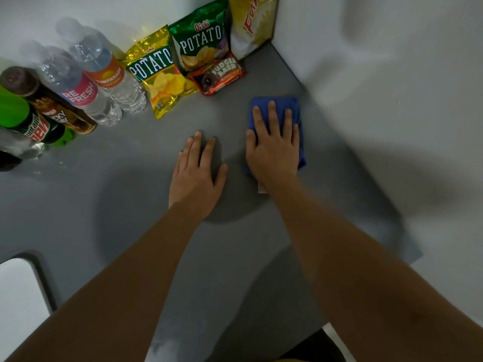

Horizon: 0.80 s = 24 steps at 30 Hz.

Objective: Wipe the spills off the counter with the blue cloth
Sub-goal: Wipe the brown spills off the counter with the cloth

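Note:
A folded blue cloth (281, 105) lies on the grey counter (130, 194), near the right wall. My right hand (274, 150) rests flat on top of the cloth, fingers spread and pointing away from me, pressing it to the counter. My left hand (198, 173) lies palm down on the bare counter just left of the cloth, fingers apart, holding nothing. I cannot make out any spill on the dim grey surface.
Along the back wall stand two water bottles (86, 82), a dark bottle (44, 100) and a green soda bottle (28, 121). Two potato chip bags (159, 74), a fudge bar pack (222, 74) and a yellow bag (253, 24) fill the back corner. A white wall (379, 87) bounds the right side.

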Available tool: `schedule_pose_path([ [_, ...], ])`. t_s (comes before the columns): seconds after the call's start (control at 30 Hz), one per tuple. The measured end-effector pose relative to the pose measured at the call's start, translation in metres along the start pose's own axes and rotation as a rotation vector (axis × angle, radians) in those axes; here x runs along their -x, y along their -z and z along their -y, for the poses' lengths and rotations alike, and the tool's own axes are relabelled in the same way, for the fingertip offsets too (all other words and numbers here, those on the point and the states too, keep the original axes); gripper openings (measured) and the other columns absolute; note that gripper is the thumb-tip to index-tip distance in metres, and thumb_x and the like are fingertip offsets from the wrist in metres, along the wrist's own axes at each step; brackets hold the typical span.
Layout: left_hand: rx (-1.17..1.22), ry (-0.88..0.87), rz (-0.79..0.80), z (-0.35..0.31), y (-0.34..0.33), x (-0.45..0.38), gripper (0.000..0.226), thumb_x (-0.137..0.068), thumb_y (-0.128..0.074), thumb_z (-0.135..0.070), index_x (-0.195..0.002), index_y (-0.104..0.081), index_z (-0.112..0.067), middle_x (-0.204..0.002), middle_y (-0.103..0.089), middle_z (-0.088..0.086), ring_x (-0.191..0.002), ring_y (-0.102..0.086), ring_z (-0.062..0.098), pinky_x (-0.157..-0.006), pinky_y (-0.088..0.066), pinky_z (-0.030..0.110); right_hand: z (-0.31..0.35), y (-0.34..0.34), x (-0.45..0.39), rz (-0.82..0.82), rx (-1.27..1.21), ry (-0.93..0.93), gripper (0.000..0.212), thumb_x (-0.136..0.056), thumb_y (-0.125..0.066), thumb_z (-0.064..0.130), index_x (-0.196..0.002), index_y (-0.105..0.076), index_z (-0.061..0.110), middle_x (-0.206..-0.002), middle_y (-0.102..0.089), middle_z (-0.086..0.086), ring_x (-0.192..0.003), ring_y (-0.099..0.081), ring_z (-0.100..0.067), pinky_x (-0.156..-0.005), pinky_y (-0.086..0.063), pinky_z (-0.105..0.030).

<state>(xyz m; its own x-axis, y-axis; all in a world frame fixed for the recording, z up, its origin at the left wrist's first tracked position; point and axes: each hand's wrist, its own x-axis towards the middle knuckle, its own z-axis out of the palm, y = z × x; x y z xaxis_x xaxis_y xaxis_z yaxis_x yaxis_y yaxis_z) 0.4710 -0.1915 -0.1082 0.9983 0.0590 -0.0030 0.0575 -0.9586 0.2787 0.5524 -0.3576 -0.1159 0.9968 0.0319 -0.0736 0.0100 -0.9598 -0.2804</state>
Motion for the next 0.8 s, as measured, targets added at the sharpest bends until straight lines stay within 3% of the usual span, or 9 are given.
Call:
schedule_pose_path([
  [0.2,-0.004,0.002,0.020,0.001,0.002,-0.001,0.065,-0.104,-0.039,-0.050,-0.159,-0.024,-0.020,-0.170,-0.013,0.007,-0.156,-0.011,0.026,-0.127,-0.014,0.041,-0.025,0.011,-0.027,0.020,0.003,0.059,0.059,-0.105,-0.020,0.053,-0.161,-0.011,0.039,-0.171,-0.002,0.005,-0.157,0.002,-0.030,-0.127,-0.002,-0.047],
  [0.5,0.001,0.000,0.018,-0.001,0.003,0.000,0.064,-0.104,-0.038,-0.049,-0.159,-0.024,-0.018,-0.170,-0.012,0.008,-0.156,-0.011,0.027,-0.127,-0.014,0.043,-0.073,0.020,0.027,-0.089,-0.009,-0.104,0.057,-0.106,-0.025,0.052,-0.161,-0.017,0.038,-0.171,-0.009,0.005,-0.157,-0.004,-0.031,-0.127,-0.006,-0.047],
  [0.63,0.003,0.004,0.010,-0.004,0.001,0.000,0.063,-0.105,-0.038,-0.047,-0.159,-0.025,-0.017,-0.169,-0.012,0.010,-0.156,-0.010,0.029,-0.127,-0.013,0.044,-0.063,0.009,0.068,-0.114,0.028,-0.185,0.060,-0.105,-0.023,0.052,-0.162,-0.016,0.034,-0.171,-0.007,0.002,-0.157,-0.003,-0.032,-0.126,-0.007,-0.049],
  [0.8,-0.002,0.012,0.011,-0.005,0.001,0.000,0.063,-0.105,-0.039,-0.045,-0.159,-0.025,-0.015,-0.169,-0.013,0.012,-0.156,-0.011,0.030,-0.126,-0.015,0.046,-0.044,0.001,0.071,-0.080,-0.003,-0.144,0.062,-0.104,-0.015,0.056,-0.162,-0.012,0.034,-0.171,-0.003,0.005,-0.157,0.005,-0.030,-0.126,0.002,-0.046],
])
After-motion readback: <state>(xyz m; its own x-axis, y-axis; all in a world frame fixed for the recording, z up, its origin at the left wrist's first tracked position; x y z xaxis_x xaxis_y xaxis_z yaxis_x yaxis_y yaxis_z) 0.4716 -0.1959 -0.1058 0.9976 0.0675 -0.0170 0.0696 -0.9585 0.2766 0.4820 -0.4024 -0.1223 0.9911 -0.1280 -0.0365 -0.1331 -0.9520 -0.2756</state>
